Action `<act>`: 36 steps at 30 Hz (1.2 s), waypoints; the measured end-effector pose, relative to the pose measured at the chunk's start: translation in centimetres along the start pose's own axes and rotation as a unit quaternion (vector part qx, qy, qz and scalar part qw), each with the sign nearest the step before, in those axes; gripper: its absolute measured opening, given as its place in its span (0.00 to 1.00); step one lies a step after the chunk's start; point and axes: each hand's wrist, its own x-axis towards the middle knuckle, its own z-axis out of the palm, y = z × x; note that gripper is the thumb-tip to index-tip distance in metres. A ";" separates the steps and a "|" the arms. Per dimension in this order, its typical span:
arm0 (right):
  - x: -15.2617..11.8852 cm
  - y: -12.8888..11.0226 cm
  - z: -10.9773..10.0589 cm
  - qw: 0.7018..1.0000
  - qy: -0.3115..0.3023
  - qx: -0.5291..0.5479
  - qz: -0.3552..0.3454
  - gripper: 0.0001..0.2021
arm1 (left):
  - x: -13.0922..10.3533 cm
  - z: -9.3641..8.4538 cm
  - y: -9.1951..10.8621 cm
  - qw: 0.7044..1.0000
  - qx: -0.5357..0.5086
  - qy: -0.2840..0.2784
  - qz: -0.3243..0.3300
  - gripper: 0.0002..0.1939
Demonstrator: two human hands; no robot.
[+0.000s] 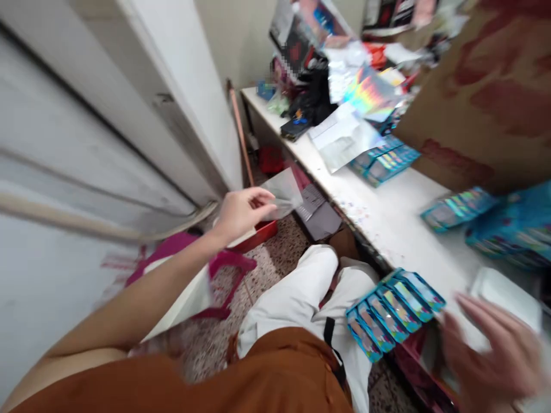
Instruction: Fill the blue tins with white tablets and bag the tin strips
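My left hand reaches out to the left over the floor and pinches a thin clear plastic wrapper between thumb and fingers. My right hand hovers blurred at the lower right, fingers spread, holding nothing, just right of a fanned row of blue card packs lying at the white table's near edge. A white tray sits just beyond my right hand.
More blue packs and a further blue stack lie on the table, with holographic sheets and clutter at its far end. A large brown cardboard box stands at right. A red bin and pink stool stand on the floor by a white door.
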 end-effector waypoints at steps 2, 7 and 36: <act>3.0 -2.8 0.6 0.976 -0.064 -0.047 -0.205 0.20 | 1.1 3.1 4.8 0.993 -0.038 -0.072 0.085 0.10; 9.7 -5.7 2.5 0.903 -0.100 -0.191 -0.372 0.18 | 2.4 8.5 13.7 0.942 -0.088 -0.181 0.268 0.08; 8.2 -0.6 -3.0 0.954 0.016 -0.218 -0.205 0.13 | 5.9 16.5 24.9 0.807 0.055 -0.207 0.550 0.12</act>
